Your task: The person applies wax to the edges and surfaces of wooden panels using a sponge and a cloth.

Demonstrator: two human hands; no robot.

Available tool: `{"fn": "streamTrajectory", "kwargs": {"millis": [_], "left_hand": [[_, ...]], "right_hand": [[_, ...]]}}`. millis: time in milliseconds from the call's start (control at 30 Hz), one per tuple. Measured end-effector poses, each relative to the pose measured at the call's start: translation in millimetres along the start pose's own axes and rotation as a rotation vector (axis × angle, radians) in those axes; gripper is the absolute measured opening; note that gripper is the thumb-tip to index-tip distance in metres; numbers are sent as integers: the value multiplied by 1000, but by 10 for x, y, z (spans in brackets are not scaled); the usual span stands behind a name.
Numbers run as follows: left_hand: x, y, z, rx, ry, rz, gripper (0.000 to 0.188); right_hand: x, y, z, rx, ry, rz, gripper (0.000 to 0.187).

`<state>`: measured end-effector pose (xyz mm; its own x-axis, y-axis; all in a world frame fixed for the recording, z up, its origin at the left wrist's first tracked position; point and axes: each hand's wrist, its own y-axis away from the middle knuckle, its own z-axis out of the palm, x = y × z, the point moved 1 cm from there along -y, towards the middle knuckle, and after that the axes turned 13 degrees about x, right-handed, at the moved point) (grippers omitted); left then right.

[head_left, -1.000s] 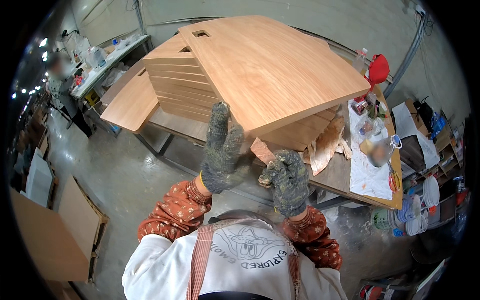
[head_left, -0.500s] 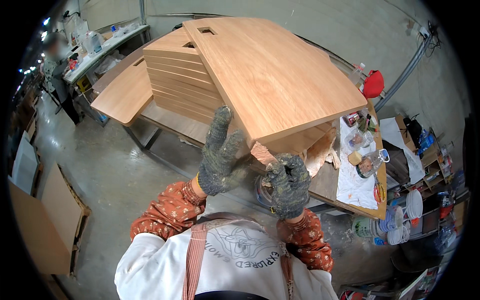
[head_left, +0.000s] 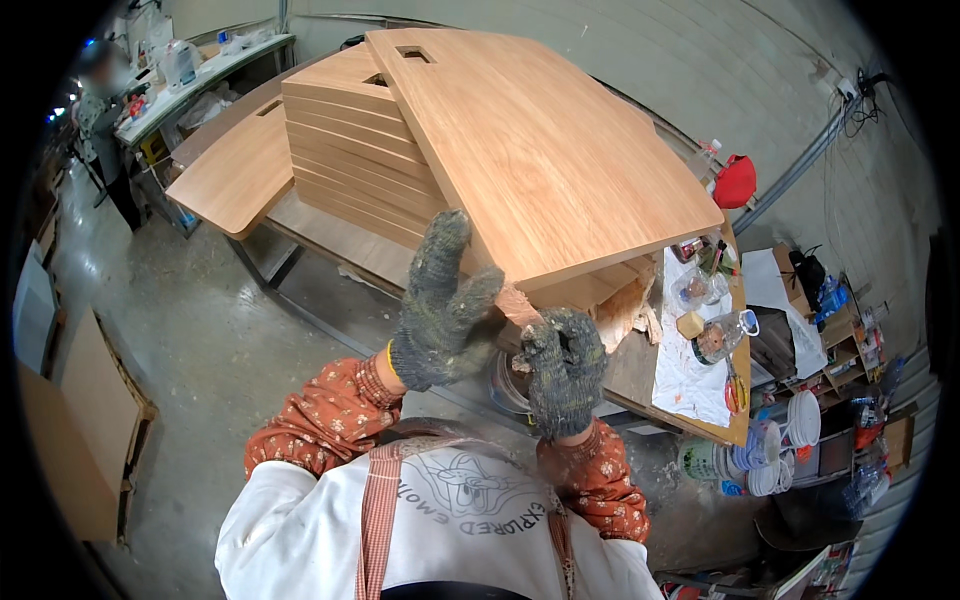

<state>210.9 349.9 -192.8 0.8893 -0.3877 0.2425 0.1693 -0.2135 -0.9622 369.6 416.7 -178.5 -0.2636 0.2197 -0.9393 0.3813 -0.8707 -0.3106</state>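
Tabletop [head_left: 632, 372] spans the middle, and it's loaded. Up rises the stack [head_left: 355, 165] of wooden panels, layer on layer, their sides showing towards the near edge. Across the top comes the board [head_left: 545, 150], turned askew, a slot cut close to its far left corner, its near corner pointing at the tabletop's near edge. Another panel [head_left: 232, 188] lies flat by the tabletop's left end, rounded corner poking past the near edge. Over at the right end, a white cloth [head_left: 683, 378] is spread, reaching down close to the near right corner, with crumpled paper [head_left: 622, 305] just beside it.

Gloves on both! The left hand [head_left: 442, 310] is up at the board's side, fingers straight and pressed together, thumb spread away towards the near corner; whether the fingertips touch wood, I cannot tell. The right hand [head_left: 566, 372] sits lower, fingers curled, pinching a strip. A clear jar [head_left: 722, 336] rests on the cloth. And there's that strip [head_left: 517, 306], pinkish, its free end right at the board's near corner, between the two hands. Smallest of all, a pale block [head_left: 690, 324] stands just beside the jar.
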Motion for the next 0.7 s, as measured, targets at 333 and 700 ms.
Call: {"fn": "streamTrajectory", "kwargs": {"millis": [333,700], "left_hand": [[0,-15,-13,4,-36,37,73],[-4,-35,-42,-40,-143,65,86]], "right_hand": [[-13,21,-4,9,-6,-31,14],[-46,-13,28,14,-111,119,11]]}}
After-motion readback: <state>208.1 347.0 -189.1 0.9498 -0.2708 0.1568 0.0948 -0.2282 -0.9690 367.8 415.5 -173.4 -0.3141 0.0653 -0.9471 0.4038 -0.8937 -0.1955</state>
